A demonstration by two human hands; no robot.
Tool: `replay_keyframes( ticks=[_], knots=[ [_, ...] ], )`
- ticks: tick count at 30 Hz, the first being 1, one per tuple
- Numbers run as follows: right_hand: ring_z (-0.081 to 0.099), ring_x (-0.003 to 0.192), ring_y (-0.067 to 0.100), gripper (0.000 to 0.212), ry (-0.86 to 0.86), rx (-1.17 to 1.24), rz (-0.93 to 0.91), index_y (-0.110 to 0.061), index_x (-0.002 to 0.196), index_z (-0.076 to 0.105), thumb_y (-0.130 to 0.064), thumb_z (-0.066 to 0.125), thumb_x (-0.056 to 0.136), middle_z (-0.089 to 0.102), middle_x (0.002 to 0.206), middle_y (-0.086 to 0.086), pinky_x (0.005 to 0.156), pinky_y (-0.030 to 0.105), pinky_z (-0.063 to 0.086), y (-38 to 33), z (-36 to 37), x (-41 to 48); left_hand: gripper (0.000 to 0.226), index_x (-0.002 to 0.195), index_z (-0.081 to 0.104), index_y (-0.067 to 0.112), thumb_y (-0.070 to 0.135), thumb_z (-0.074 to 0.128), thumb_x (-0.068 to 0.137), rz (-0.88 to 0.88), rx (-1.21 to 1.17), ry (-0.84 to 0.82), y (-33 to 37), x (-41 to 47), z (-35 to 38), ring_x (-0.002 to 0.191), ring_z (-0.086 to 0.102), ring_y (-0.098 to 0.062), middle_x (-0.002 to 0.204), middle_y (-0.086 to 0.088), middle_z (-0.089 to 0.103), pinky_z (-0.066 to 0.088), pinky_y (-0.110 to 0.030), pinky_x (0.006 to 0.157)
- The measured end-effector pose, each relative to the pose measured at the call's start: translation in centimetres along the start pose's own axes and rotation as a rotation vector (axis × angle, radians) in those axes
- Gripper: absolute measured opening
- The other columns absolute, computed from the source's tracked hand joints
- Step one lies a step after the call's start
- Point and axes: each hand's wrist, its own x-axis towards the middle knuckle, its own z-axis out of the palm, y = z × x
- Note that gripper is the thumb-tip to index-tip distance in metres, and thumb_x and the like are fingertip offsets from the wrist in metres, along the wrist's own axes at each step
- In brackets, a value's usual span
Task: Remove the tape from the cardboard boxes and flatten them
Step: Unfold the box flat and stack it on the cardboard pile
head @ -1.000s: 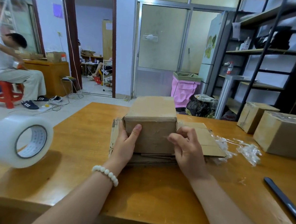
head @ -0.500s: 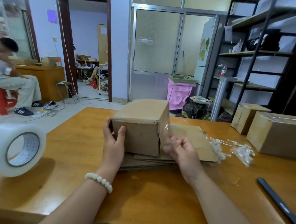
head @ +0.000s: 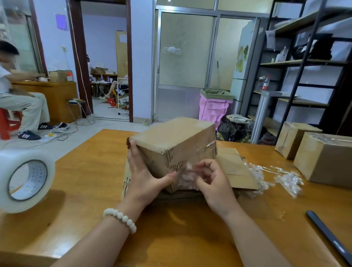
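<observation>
A closed brown cardboard box [head: 176,141] stands tilted on a pile of flattened cardboard [head: 235,171] in the middle of the wooden table [head: 96,190]. My left hand [head: 145,177] grips the box's near left face, thumb pressed on the lower corner. My right hand [head: 213,182] pinches a strip of clear tape [head: 186,171] that is peeling off the box's near right face, where torn paper shows. More clear tape runs up that face toward the top edge.
Crumpled tape scraps [head: 286,180] lie right of the pile. Two taped boxes [head: 333,163] stand at the far right. A big roll of clear tape [head: 15,180] sits at the left edge, a dark flat tool [head: 334,240] at the right. A person [head: 5,92] sits far left.
The box has been turned so a corner faces me. My right hand went from resting on the front face to pinching and peeling the tape from the side.
</observation>
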Motion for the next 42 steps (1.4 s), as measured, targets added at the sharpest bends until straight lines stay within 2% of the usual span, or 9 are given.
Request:
replay_keyframes(
  ticks=[6, 10, 16, 23, 25, 29, 33, 39, 42],
  knots=[
    [0.059, 0.079, 0.004, 0.027, 0.152, -0.171, -0.119, -0.029, 0.092, 0.056, -0.002, 0.057, 0.091, 0.063, 0.089, -0.007, 0.069, 0.016, 0.051, -0.4, 0.3, -0.2, 0.136, 0.148, -0.020, 0.038, 0.053, 0.076, 0.053, -0.004, -0.089, -0.030, 0.2, 0.1, -0.2, 0.143, 0.016, -0.011, 0.161, 0.002, 0.002, 0.022, -0.031, 0.112],
    [0.055, 0.067, -0.006, 0.028, 0.290, -0.206, -0.133, -0.024, 0.083, 0.056, 0.003, 0.053, 0.089, 0.059, 0.081, -0.004, 0.061, 0.011, 0.047, -0.5, -0.3, 0.0, 0.135, 0.148, -0.016, 0.047, 0.062, 0.076, 0.050, -0.030, -0.222, -0.074, -0.3, 0.3, -0.6, 0.144, 0.024, -0.019, 0.160, 0.006, 0.012, 0.031, -0.053, 0.114],
    [0.043, 0.049, -0.002, 0.024, 0.660, -0.073, -0.059, -0.023, 0.087, 0.057, -0.003, 0.046, 0.094, 0.060, 0.085, 0.005, 0.043, 0.012, 0.036, -0.6, -3.6, 0.4, 0.127, 0.148, -0.007, 0.053, 0.057, 0.074, 0.052, -0.014, -0.210, -0.064, -1.1, 0.6, -1.5, 0.142, 0.027, -0.019, 0.156, 0.010, 0.018, 0.037, -0.055, 0.110],
    [0.063, 0.101, 0.011, 0.033, 0.188, 0.262, -0.048, -0.020, 0.129, 0.047, -0.008, 0.039, 0.099, 0.057, 0.120, -0.005, 0.075, 0.025, 0.055, -0.8, -2.4, 0.1, 0.125, 0.137, -0.015, 0.068, 0.061, 0.076, 0.052, -0.008, -0.197, -0.076, -1.1, 0.6, -1.2, 0.143, 0.026, -0.021, 0.159, 0.008, 0.011, 0.037, -0.059, 0.108],
    [0.064, 0.099, 0.008, 0.040, 0.166, 0.186, -0.013, -0.022, 0.133, 0.042, -0.006, 0.046, 0.097, 0.055, 0.120, -0.008, 0.072, 0.023, 0.057, -0.9, -2.4, 0.3, 0.125, 0.138, -0.015, 0.067, 0.060, 0.076, 0.052, 0.011, -0.186, -0.085, -1.1, 0.5, -1.2, 0.144, 0.026, -0.022, 0.159, 0.007, 0.009, 0.037, -0.060, 0.108],
    [0.058, 0.096, 0.002, 0.044, 0.332, -0.155, -0.017, -0.027, 0.125, 0.048, -0.021, 0.067, 0.086, 0.055, 0.105, -0.016, 0.073, 0.017, 0.052, -0.4, -2.2, 0.5, 0.123, 0.136, -0.011, 0.071, 0.059, 0.078, 0.052, 0.048, -0.185, -0.122, -1.5, 0.3, -1.2, 0.144, 0.026, -0.026, 0.160, 0.010, 0.006, 0.039, -0.061, 0.106],
    [0.054, 0.102, 0.004, 0.076, 0.338, -0.137, 0.012, -0.026, 0.125, 0.048, -0.054, 0.074, 0.060, 0.056, 0.112, -0.010, 0.088, 0.023, 0.048, 0.0, -2.3, 0.7, 0.120, 0.135, -0.012, 0.070, 0.057, 0.075, 0.053, 0.123, -0.162, -0.168, -1.2, 0.1, -1.0, 0.143, 0.019, -0.011, 0.154, 0.017, 0.003, 0.037, -0.044, 0.110],
    [0.050, 0.090, 0.000, 0.023, 0.388, -0.265, -0.156, -0.020, 0.089, 0.055, -0.031, 0.073, 0.079, 0.045, 0.106, -0.005, 0.078, 0.015, 0.046, 0.1, -1.8, 1.1, 0.124, 0.136, -0.017, 0.065, 0.061, 0.074, 0.052, 0.148, -0.131, -0.211, -1.0, 0.0, -1.0, 0.126, 0.018, 0.015, 0.143, 0.034, 0.001, 0.030, -0.023, 0.104],
    [0.044, 0.064, -0.002, 0.022, 0.458, -0.273, -0.170, -0.020, 0.075, 0.046, -0.019, 0.064, 0.088, 0.048, 0.081, -0.001, 0.061, 0.010, 0.039, 0.4, -2.4, 1.4, 0.140, 0.137, -0.023, 0.059, 0.080, 0.075, 0.039, 0.133, -0.120, -0.243, -0.8, -0.2, -0.9, 0.131, 0.012, 0.012, 0.152, 0.027, -0.011, 0.022, -0.022, 0.108]
  ],
)
